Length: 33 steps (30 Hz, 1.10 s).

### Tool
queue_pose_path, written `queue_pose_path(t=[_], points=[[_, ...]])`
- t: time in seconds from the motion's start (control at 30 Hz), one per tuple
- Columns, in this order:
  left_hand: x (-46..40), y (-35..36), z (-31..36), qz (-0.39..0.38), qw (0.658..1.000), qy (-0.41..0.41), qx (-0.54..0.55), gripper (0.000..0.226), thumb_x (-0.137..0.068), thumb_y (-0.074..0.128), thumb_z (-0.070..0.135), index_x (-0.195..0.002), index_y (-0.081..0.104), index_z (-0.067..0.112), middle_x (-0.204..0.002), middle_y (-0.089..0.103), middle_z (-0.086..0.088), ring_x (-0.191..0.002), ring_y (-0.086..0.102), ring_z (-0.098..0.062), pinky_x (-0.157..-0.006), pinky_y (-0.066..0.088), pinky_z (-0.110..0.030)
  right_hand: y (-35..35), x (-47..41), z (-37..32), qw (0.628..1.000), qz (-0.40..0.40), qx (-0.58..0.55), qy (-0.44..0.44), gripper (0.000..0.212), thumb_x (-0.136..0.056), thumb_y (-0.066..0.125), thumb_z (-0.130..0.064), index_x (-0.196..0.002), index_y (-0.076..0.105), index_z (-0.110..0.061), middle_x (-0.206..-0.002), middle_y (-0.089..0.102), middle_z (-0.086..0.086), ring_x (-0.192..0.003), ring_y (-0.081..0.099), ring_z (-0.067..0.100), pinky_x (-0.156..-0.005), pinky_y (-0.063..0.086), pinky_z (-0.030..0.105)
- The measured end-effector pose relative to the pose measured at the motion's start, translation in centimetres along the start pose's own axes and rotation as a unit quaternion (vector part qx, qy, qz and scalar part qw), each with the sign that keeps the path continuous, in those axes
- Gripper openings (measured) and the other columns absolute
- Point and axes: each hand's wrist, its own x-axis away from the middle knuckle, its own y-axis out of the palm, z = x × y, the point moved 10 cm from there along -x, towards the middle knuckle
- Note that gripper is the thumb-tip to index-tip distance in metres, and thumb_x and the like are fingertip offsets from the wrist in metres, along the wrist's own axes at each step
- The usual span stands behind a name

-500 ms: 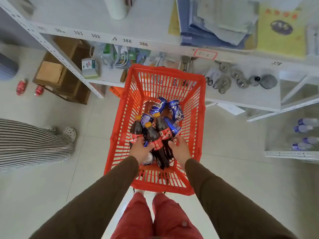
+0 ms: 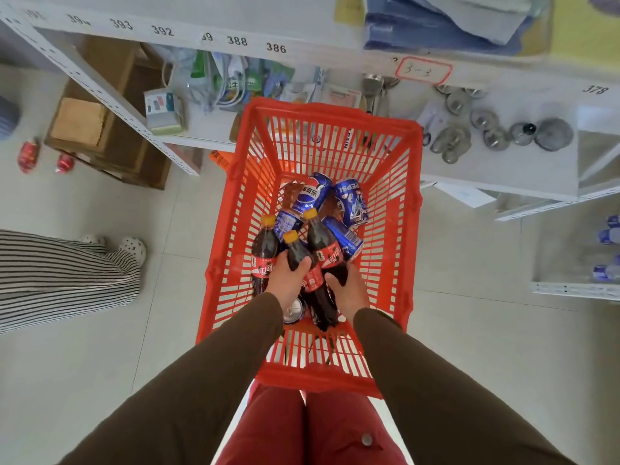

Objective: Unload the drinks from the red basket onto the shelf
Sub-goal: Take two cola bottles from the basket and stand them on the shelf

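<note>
Inside the red basket (image 2: 407, 209), the left hand (image 2: 288, 275) grasps the middle bottle (image 2: 303, 260); the right hand (image 2: 349, 290) wraps another bottle (image 2: 323, 245). Next, lift both to the shelf (image 2: 486, 169).

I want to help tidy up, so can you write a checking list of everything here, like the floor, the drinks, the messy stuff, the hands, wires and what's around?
Surface: pale tiled floor.
Job's things: red basket holds three cola bottles and blue cans.
Clutter: metal lids, packets on lower shelf.
Hands: left hand grips the middle bottle; right hand on another.
Cables: nothing clearly seen.
Surroundings: cardboard box, a person in striped clothing.
</note>
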Motion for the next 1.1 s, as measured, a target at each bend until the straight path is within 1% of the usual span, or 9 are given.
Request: queue_pose_path(t=[0.17, 0.33, 0.57, 0.63, 0.7, 0.8, 0.93, 1.03, 1.1], points=[[-0.1, -0.7, 0.3, 0.023, 0.999, 0.023, -0.006, 0.045, -0.098, 0.064, 0.034, -0.137, 0.052, 0.014, -0.134, 0.062, -0.006, -0.126, 0.057, -0.025, -0.108, 0.045, -0.041, -0.1, -0.3, -0.5, 1.0, 0.018, 0.019, -0.013, 0.043, -0.097, 0.064, -0.027, -0.136, 0.049, -0.017, -0.135, 0.06, 0.004, -0.126, 0.056, 0.025, -0.105, 0.046, 0.04], [0.7, -1.0, 1.0, 0.017, 0.999, 0.049, -0.004, 0.041, -0.096, 0.068, 0.029, -0.131, 0.052, 0.017, -0.128, 0.064, -0.003, -0.122, 0.059, -0.023, -0.106, 0.047, -0.042, -0.7, -0.3, -1.5, 0.995, 0.026, 0.087, -0.029, 0.045, -0.096, 0.066, -0.027, -0.134, 0.052, -0.008, -0.134, 0.057, 0.012, -0.127, 0.051, 0.031, -0.106, 0.043, 0.047], [2.5, -2.4, 4.1, -0.004, 0.992, 0.115, -0.046, 0.058, -0.096, 0.068, 0.027, -0.147, 0.044, 0.019, -0.142, 0.058, -0.003, -0.131, 0.053, -0.022, -0.111, 0.042, -0.041, -1.2, 2.1, -2.3, 0.997, 0.032, -0.071, 0.027, 0.056, -0.098, 0.062, -0.029, -0.145, 0.039, -0.011, -0.144, 0.053, 0.009, -0.132, 0.051, 0.03, -0.11, 0.041, 0.046], [3.2, -3.6, 5.6, 0.002, 0.989, 0.141, -0.051, 0.059, -0.096, 0.069, 0.027, -0.148, 0.043, 0.018, -0.142, 0.058, -0.003, -0.129, 0.054, -0.023, -0.111, 0.043, -0.042, -1.8, 3.2, -3.0, 0.993, 0.046, -0.104, 0.025, 0.063, -0.099, 0.062, -0.029, -0.15, 0.032, -0.009, -0.149, 0.049, 0.01, -0.135, 0.048, 0.032, -0.112, 0.04, 0.049], [3.9, -4.8, 7.3, 0.0, 0.986, 0.158, -0.049, 0.056, -0.095, 0.069, 0.026, -0.145, 0.045, 0.016, -0.138, 0.061, -0.005, -0.127, 0.057, -0.025, -0.108, 0.045, -0.041, -2.4, 4.6, -3.9, 0.988, 0.055, -0.143, 0.019, 0.063, -0.099, 0.061, -0.028, -0.15, 0.031, -0.008, -0.148, 0.049, 0.01, -0.136, 0.048, 0.032, -0.111, 0.04, 0.043], [5.3, -6.3, 10.1, -0.01, 0.983, 0.177, -0.044, 0.055, -0.095, 0.07, 0.025, -0.144, 0.047, 0.02, -0.133, 0.063, -0.002, -0.124, 0.059, -0.024, -0.108, 0.046, -0.042, -3.7, 7.2, -6.0, 0.976, 0.073, -0.204, -0.009, 0.052, -0.098, 0.063, -0.025, -0.142, 0.039, -0.012, -0.136, 0.056, 0.006, -0.128, 0.054, 0.029, -0.101, 0.044, 0.037], [8.5, -7.3, 15.7, -0.04, 0.966, 0.25, -0.042, 0.039, -0.092, 0.073, 0.024, -0.126, 0.055, 0.03, -0.113, 0.065, 0.014, -0.116, 0.062, -0.018, -0.098, 0.047, -0.034, -6.6, 11.5, -9.1, 0.952, 0.108, -0.278, -0.069, 0.057, -0.097, 0.065, -0.027, -0.145, 0.037, -0.016, -0.133, 0.055, -0.001, -0.127, 0.053, 0.021, -0.099, 0.045, 0.035], [11.6, -6.6, 20.4, -0.077, 0.945, 0.309, -0.068, 0.039, -0.092, 0.073, 0.026, -0.128, 0.057, 0.027, -0.119, 0.066, 0.008, -0.112, 0.063, -0.015, -0.097, 0.047, -0.03, -9.9, 14.5, -10.6, 0.932, 0.149, -0.316, -0.097, 0.052, -0.097, 0.065, -0.026, -0.141, 0.04, -0.016, -0.134, 0.057, 0.002, -0.123, 0.056, 0.021, -0.102, 0.047, 0.039], [14.0, -5.4, 23.6, -0.103, 0.925, 0.352, -0.097, 0.038, -0.092, 0.073, 0.03, -0.127, 0.059, 0.03, -0.117, 0.066, 0.012, -0.104, 0.062, -0.004, -0.091, 0.046, -0.022, -12.5, 16.7, -11.1, 0.916, 0.174, -0.342, -0.119, 0.042, -0.098, 0.064, -0.023, -0.134, 0.044, -0.017, -0.129, 0.061, 0.006, -0.117, 0.061, 0.023, -0.095, 0.051, 0.036]])
